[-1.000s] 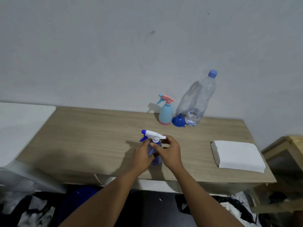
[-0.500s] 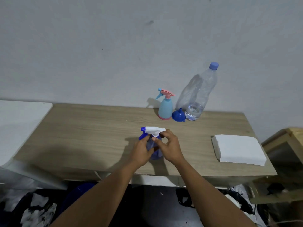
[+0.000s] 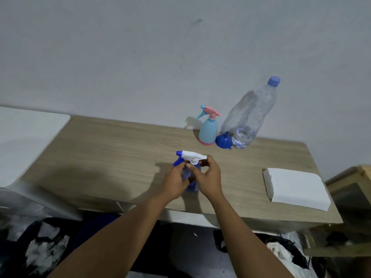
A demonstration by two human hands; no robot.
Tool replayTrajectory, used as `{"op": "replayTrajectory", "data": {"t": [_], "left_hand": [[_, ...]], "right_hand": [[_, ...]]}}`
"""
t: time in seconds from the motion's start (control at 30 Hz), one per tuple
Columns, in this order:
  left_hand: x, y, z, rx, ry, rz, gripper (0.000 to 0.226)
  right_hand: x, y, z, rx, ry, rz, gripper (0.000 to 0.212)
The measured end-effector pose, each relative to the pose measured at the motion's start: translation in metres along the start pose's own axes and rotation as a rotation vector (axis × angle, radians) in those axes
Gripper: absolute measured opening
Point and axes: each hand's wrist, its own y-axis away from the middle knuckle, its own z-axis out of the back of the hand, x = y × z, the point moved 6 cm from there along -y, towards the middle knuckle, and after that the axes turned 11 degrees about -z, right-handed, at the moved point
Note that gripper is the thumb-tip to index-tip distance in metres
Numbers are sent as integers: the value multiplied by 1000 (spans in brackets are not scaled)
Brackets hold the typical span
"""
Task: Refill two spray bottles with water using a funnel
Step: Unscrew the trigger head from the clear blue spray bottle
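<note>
Blue spray bottle [image 3: 192, 188] in left hand [image 3: 174, 181]

blue spray bottle [image 3: 197, 168], see-thru body w/ white trigger head & blue nozzle tip, stands upright near the front-middle of the wooden surface [image 3: 120, 157], nozzle pointing left. left grip [image 3: 174, 183] wraps its body, right grip [image 3: 208, 177] pinches the white collar under the head. pale blue spray bottle [image 3: 208, 130] w/ pink head & pink base stands upright at the back by the wall, head on. small blue funnel [image 3: 223, 140] sits mouth down, spout up, just btwn it & the clear water bottle [image 3: 251, 117]: blue cap on, water only near the bottom.
</note>
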Motion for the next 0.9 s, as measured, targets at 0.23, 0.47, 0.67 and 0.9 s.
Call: {"op": "replayTrajectory", "data": {"t": [0.23,0.47,0.67,0.9], "left_hand": [[2,0,1,21,-4,-5,44],[0,0,1,22,-17,-9,45],[3,0,-1,18,34,0,57],[2,0,-1,-2,26,-15,55]], "right_hand": [[5,3,0,-9,53,-7,46],[7,5,3,-10,35,-33,52],[7,6,4,14,64,-22,49],[10,7,5,4,109,-4,41]]}}
